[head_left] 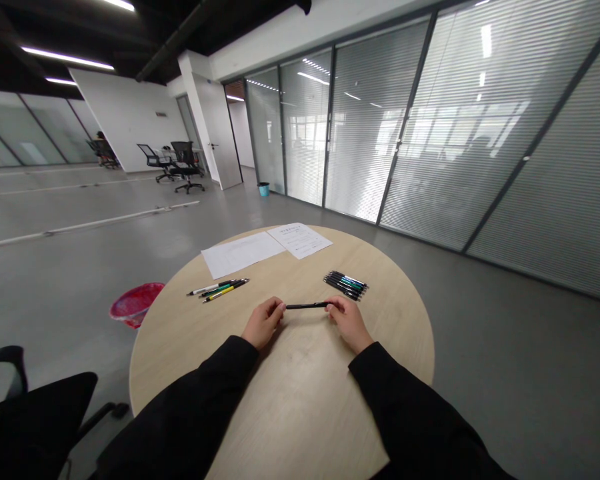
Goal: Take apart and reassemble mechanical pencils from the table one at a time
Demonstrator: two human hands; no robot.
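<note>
Black pen (305,306) level over table (300,413); left hand (266,321) pinches one end, right hand (349,323) the other, probably to steady it. Loose pens (223,293) at ten o'clock, rowed pens (346,285) at two, seemingly grouped apart.

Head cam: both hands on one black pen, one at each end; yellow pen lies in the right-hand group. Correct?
One error: the yellow pen lies in the left-hand group of pens, not the right-hand one, as the head view shows. The rest stands: the left hand and right hand hold the black pen, one at each end.
</note>
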